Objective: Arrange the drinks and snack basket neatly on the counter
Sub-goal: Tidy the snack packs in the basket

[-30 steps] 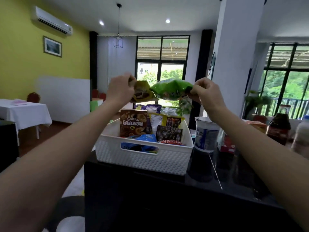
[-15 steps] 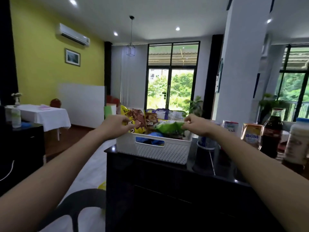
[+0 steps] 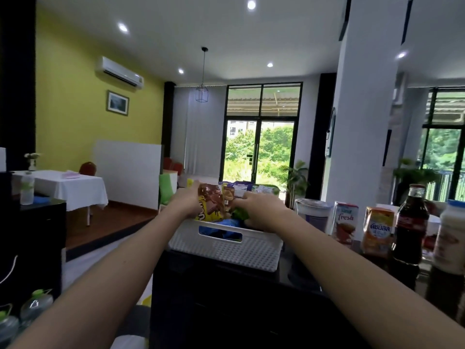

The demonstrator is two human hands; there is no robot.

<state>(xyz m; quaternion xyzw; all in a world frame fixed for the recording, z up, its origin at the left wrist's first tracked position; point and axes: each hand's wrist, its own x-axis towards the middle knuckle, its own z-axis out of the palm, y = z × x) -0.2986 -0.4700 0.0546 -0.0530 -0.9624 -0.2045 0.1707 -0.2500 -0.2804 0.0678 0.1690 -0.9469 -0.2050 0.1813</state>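
A white perforated snack basket (image 3: 226, 250) stands on the dark counter (image 3: 297, 275), packed with several snack packets. My left hand (image 3: 186, 201) grips a yellow-and-brown snack packet (image 3: 210, 206) at the basket's left side. My right hand (image 3: 261, 210) reaches into the basket's right side and holds a green snack bag (image 3: 239, 213), mostly hidden under the fingers. To the right stand a white cup (image 3: 313, 214), a "fresh" carton (image 3: 344, 224), an orange carton (image 3: 378, 230), a dark cola bottle (image 3: 411, 225) and a pale bottle (image 3: 453, 235).
A black cabinet (image 3: 37, 238) with a clear bottle (image 3: 27, 188) stands at the left. Plastic bottles (image 3: 30, 308) sit low at the bottom left. A white-clothed table (image 3: 75, 187) and a white pillar (image 3: 357, 122) lie beyond.
Both hands came down from head height, lowering the yellow-and-brown packet and the green bag into the basket. The view tilted upward.
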